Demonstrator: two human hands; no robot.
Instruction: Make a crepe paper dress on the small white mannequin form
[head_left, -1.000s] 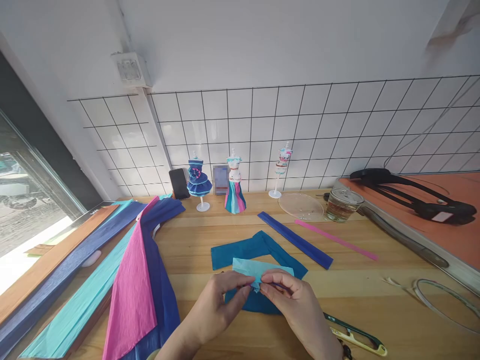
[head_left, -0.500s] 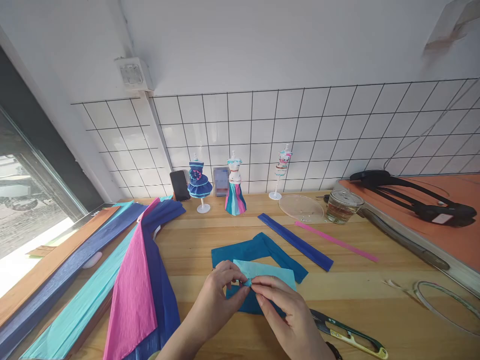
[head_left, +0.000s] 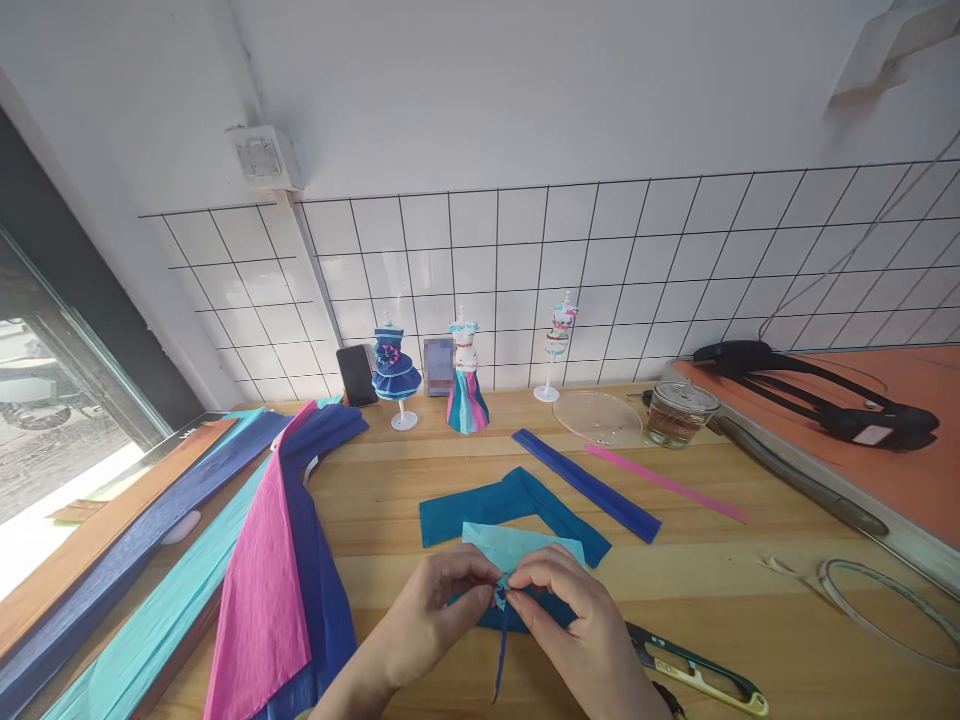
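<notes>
My left hand and my right hand meet at the front middle of the table, thumbs and fingertips pinched together. Between them is a small bunched piece of light-blue crepe paper, mostly covered by the fingers. A thin dark-blue strip hangs down from it. Just behind the hands lies a flat light-blue paper piece, on top of a folded teal paper strip. Beside my right hand rests a box cutter with black and yellow parts.
Long crepe paper sheets, among them a pink sheet, cover the left side. Dressed mini mannequins stand by the tiled wall. A blue strip, a pink strip, a clear round plate and a glass jar lie right.
The dark-blue strip now hangs below the fingertips, where it was not visible before. Both hands have turned slightly and sit a little lower, still pinching. The view has shifted slightly.
</notes>
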